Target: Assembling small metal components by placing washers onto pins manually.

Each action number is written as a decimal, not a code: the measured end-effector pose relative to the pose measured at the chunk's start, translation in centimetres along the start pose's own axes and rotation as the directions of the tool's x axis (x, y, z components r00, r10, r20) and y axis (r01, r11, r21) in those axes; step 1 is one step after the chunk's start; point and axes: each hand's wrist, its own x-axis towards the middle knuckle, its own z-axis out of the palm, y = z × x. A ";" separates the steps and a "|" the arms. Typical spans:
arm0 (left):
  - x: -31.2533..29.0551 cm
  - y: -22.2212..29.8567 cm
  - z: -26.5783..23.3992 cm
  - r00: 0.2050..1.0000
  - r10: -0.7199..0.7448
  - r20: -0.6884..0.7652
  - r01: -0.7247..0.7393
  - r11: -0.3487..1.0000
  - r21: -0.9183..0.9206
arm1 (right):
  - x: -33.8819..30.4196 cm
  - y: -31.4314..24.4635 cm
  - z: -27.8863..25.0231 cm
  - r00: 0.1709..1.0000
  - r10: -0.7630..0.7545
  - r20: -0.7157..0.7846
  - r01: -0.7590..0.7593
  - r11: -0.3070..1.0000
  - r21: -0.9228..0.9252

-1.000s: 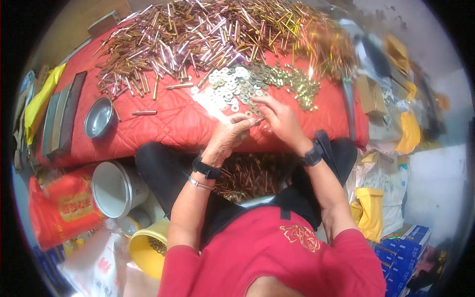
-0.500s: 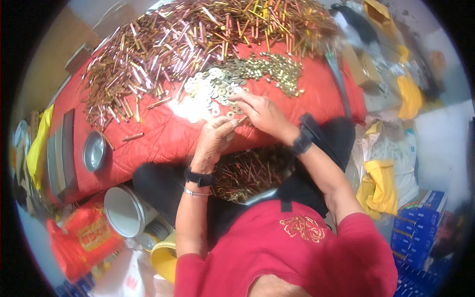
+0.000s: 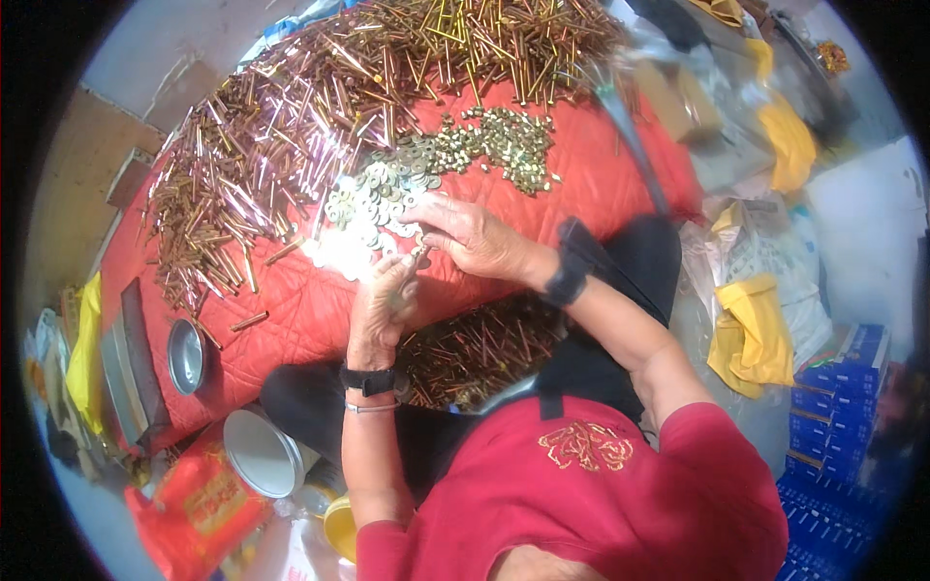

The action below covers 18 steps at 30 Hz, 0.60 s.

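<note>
My left hand (image 3: 385,298) is closed, with the end of a thin brass-coloured bolt (image 3: 422,252) showing at its fingertips. My right hand (image 3: 473,238) meets it from the right, thumb and fingers pinched together at the bolt's tip; whatever small piece they grip is hidden. Just beyond both hands, flat round washers (image 3: 374,194) lie spread on a red quilted cover (image 3: 591,184), some washed out by glare. Small brass-coloured nuts (image 3: 513,150) form a patch farther back. Behind and to the left, long bolts (image 3: 281,116) are heaped in a wide arc.
More bolts (image 3: 475,353) fill a container between my legs. A metal bowl (image 3: 186,356) sits at the cover's left, near grey strips (image 3: 126,363). A white bucket (image 3: 263,455) and red bag (image 3: 199,504) stand lower left; blue boxes (image 3: 838,407) and a yellow bag (image 3: 751,334) lie right.
The view has shifted somewhat. My right hand has come down closer to my left, its fingers now drawn in at the bolt's tip. My left hand stays closed round the bolt.
</note>
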 end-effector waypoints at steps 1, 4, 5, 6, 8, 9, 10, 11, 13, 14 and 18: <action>0.0 0.1 0.3 0.999 -0.031 0.014 0.032 0.999 -0.028 | -0.2 0.5 0.0 1.000 -0.027 0.012 0.027 1.000 -0.008; -0.7 0.5 1.1 0.999 -0.031 0.032 0.029 0.998 0.062 | -0.2 1.3 0.6 0.996 -0.059 -0.070 0.058 0.998 -0.015; -0.9 0.5 1.3 0.999 -0.015 0.034 0.011 0.993 0.120 | -0.5 1.4 0.7 0.999 0.038 -0.017 -0.038 0.999 0.020; -1.4 0.0 1.5 0.964 0.267 0.015 -0.249 0.876 0.413 | -0.5 0.8 0.8 0.991 0.129 0.044 -0.131 0.990 0.054; -2.3 -1.3 2.1 0.687 0.694 0.217 -0.510 0.247 0.824 | 0.0 0.4 0.0 0.908 0.302 0.292 -0.355 0.923 0.147; -3.7 -0.3 3.1 0.785 0.576 0.230 -0.388 0.167 0.906 | 0.2 0.5 -1.5 0.808 0.367 0.461 -0.489 0.854 0.178; -4.0 0.8 3.1 0.781 0.514 0.354 -0.459 0.089 0.884 | 0.5 1.0 -2.6 0.677 0.387 0.626 -0.611 0.770 0.186; -4.1 1.9 2.6 0.766 0.440 0.468 -0.529 0.017 0.849 | 0.6 2.0 -3.9 0.702 0.324 0.634 -0.531 0.832 0.163; -3.4 3.7 1.8 0.685 0.410 0.602 -0.633 -0.074 0.770 | 1.6 6.4 -5.7 0.877 0.347 0.334 -0.331 0.938 -0.106; -2.9 4.8 1.7 0.785 0.455 0.421 -0.521 0.117 0.845 | 2.7 7.4 -6.2 0.892 0.432 0.131 -0.409 0.896 -0.170; 4.9 8.6 -3.1 0.521 0.790 0.322 -0.175 -0.270 0.947 | 6.9 14.9 -7.8 0.900 0.225 -0.374 -0.424 0.655 -0.625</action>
